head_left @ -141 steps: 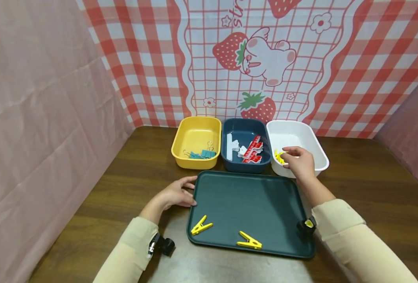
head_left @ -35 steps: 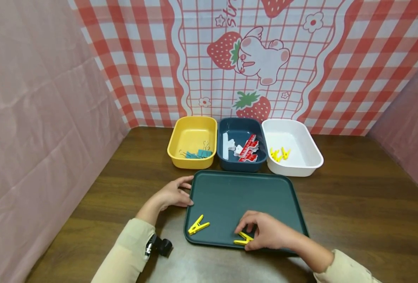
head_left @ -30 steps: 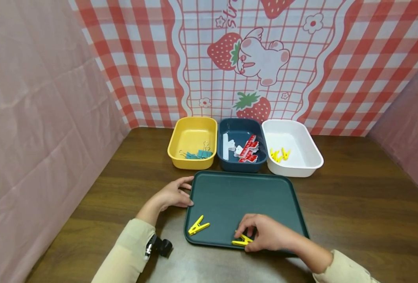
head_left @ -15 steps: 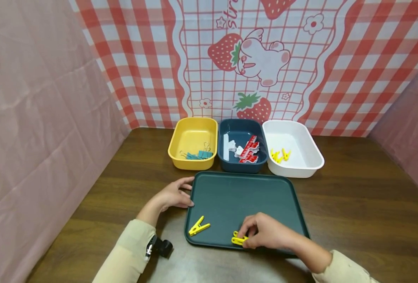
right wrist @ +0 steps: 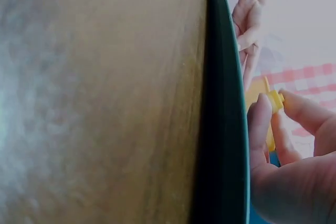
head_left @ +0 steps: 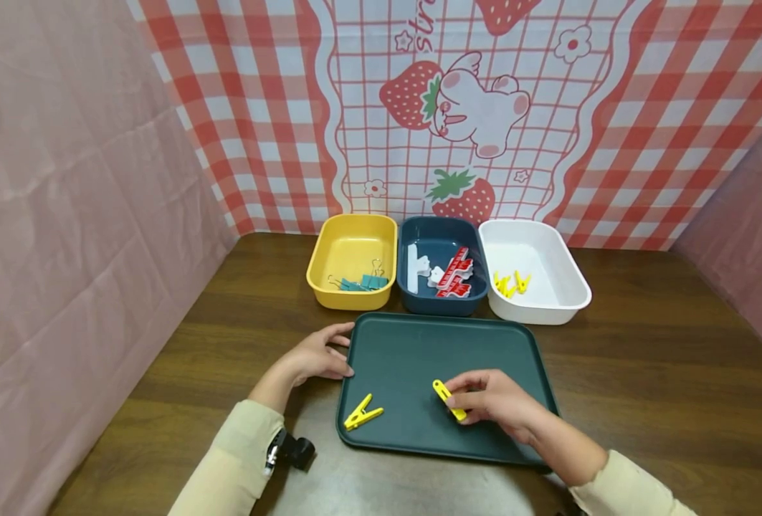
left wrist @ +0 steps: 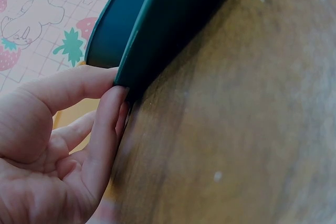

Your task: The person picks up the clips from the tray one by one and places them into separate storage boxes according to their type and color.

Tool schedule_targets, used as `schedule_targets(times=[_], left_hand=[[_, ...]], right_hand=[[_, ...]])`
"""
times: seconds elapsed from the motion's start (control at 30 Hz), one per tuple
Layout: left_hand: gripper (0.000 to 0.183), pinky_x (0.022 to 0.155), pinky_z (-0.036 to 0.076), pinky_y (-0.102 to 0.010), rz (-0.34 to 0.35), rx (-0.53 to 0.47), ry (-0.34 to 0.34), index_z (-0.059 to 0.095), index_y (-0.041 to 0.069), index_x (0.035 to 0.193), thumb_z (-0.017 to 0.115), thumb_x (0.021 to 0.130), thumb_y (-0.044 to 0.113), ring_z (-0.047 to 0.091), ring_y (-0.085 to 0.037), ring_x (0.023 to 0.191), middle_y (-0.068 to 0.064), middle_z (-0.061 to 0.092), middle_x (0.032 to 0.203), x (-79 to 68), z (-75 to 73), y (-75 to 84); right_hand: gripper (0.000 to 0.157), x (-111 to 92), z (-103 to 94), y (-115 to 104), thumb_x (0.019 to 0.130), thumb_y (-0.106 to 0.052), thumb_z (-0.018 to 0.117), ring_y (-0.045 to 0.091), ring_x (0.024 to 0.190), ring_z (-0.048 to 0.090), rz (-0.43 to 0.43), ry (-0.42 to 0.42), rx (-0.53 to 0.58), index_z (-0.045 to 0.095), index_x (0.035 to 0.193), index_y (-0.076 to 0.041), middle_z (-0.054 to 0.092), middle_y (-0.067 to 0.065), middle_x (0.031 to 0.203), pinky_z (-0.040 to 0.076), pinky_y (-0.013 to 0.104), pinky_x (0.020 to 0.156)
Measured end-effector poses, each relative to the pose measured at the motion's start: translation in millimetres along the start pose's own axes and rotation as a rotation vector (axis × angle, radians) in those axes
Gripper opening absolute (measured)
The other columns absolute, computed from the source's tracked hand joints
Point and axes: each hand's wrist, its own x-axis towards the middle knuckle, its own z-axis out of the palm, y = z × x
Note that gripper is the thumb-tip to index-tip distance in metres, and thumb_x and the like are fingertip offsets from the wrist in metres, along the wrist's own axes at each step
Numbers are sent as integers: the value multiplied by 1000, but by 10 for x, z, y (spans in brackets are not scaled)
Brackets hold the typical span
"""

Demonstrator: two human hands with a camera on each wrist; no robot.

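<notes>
My right hand [head_left: 499, 403] pinches a yellow clothespin [head_left: 444, 391] between thumb and fingers, over the front half of the dark green tray [head_left: 445, 344]. In the right wrist view only a small end of this clothespin [right wrist: 275, 100] shows between the fingertips. A second yellow clothespin [head_left: 363, 413] lies on the tray's front left part. At the tray's left edge rests my left hand [head_left: 316, 353], thumb and fingertips touching the rim at separate spots. The left wrist view shows these fingers [left wrist: 102, 135] loosely extended against the rim.
Behind the tray stand three bins side by side. The yellow bin [head_left: 351, 240] holds teal binder clips [head_left: 373, 282], the navy bin [head_left: 441, 233] white and red clips [head_left: 454, 274], and the white bin [head_left: 548, 258] several yellow clothespins [head_left: 521, 282]. A checked cloth [head_left: 271, 122] hangs behind.
Earlier, my right hand moved from the white bin down to the clothespin at the tray's front. It has since gripped that clothespin and raised it, turning it. The left hand keeps its place.
</notes>
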Motion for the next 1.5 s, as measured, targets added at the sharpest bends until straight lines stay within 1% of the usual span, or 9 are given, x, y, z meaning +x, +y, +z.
schedule_targets(times=[0.13, 0.3, 0.5, 0.67, 0.9, 1.07, 1.27, 1.4, 1.5], left_hand=[[83, 71, 56, -36, 10, -12, 1, 37, 10, 142, 69, 70, -17, 59, -22, 87, -17, 45, 125, -4, 4, -5], [84, 70, 56, -36, 14, -15, 4, 37, 10, 142, 69, 69, -18, 59, -22, 87, -17, 45, 124, -1, 6, -11], [83, 71, 56, -36, 13, -6, 2, 37, 10, 142, 69, 69, -17, 59, -22, 87, -17, 45, 125, 5, -4, -15], [84, 70, 56, -36, 15, -8, -1, 37, 10, 141, 69, 69, -17, 59, -22, 87, -17, 45, 125, 5, -8, -15], [83, 71, 56, -36, 11, -2, -4, 37, 10, 142, 69, 70, -17, 59, -22, 87, -17, 44, 125, 6, -11, -9], [83, 70, 56, -36, 18, -5, -4, 37, 10, 142, 69, 70, -17, 59, -22, 87, -17, 44, 125, 6, -8, -13], [83, 71, 56, -36, 10, -11, -3, 37, 10, 142, 69, 69, -17, 59, -22, 87, -17, 44, 125, 10, 2, -18], [83, 71, 56, -36, 3, -12, -2, 37, 11, 142, 69, 70, -17, 59, -22, 87, -17, 44, 125, 12, 4, -7], [83, 71, 56, -36, 3, -10, -2, 37, 11, 142, 69, 70, -17, 59, -22, 88, -17, 44, 125, 8, 1, 2]], right_hand=[[35, 10, -20, -11, 83, -10, 69, 16, 75, 60, 7, 56, 63, 60, 111, 8, 62, 8, 90, 56, 30, 68], [41, 25, -58, -45, 84, -13, 68, 19, 77, 60, 23, 172, 82, 57, 117, 8, 59, 11, 96, 56, 31, 71], [45, 39, -122, -66, 86, -13, 67, 19, 77, 60, 1, 281, 148, 53, 122, 9, 57, 12, 100, 56, 30, 71], [43, 41, -171, -65, 86, -10, 66, 16, 76, 60, -44, 298, 202, 52, 121, 11, 60, 8, 95, 56, 29, 71], [41, 49, -251, -95, 86, -9, 66, 14, 75, 60, -61, 350, 234, 53, 120, 9, 60, 4, 92, 56, 29, 72], [32, 48, -327, -142, 86, -10, 67, 12, 73, 61, -85, 383, 253, 60, 113, 3, 61, 1, 88, 56, 29, 72], [8, 36, -412, -203, 85, -8, 68, 11, 69, 62, -128, 413, 307, 68, 92, -12, 61, -1, 84, 56, 26, 69], [7, 40, -455, -251, 85, -9, 68, 10, 68, 62, -172, 435, 295, 68, 89, -13, 61, -2, 83, 56, 24, 68], [9, 54, -497, -278, 84, -11, 69, 9, 67, 62, -192, 463, 268, 67, 93, -11, 61, -3, 83, 56, 24, 68]])
